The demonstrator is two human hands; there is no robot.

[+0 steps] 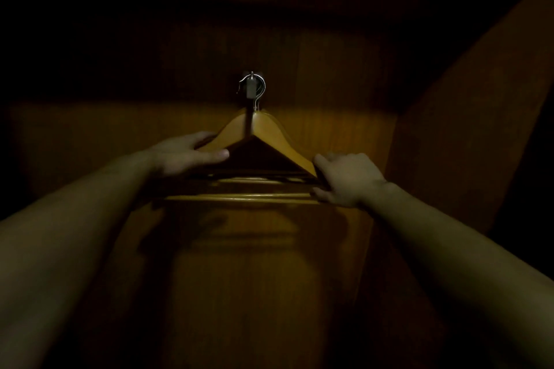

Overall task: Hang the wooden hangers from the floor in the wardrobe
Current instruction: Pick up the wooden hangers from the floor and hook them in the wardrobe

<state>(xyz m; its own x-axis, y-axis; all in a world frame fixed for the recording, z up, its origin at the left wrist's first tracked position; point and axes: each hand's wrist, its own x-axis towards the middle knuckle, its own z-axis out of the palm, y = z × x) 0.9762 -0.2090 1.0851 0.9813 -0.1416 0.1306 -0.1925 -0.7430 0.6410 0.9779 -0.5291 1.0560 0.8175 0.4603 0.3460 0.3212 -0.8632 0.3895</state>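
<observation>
Inside the dim wardrobe (329, 135), both hands on the hung wooden hangers (269, 136).
Their metal hooks (264, 87) sit at twelve o'clock over a grey fitting (250, 90); the bunch hangs at centre. My left hand (186, 153) pinches the nine-o'clock end between thumb and fingers; my right hand (347, 180) curls round the three-o'clock end and its bars.

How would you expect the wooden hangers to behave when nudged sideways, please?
Probably stiff: the wooden hangers show a solid triangular shape between the left hand and right hand. They would likely swing, since only thin metal hooks carry them. Several stacked together may slide apart or clatter.
</observation>
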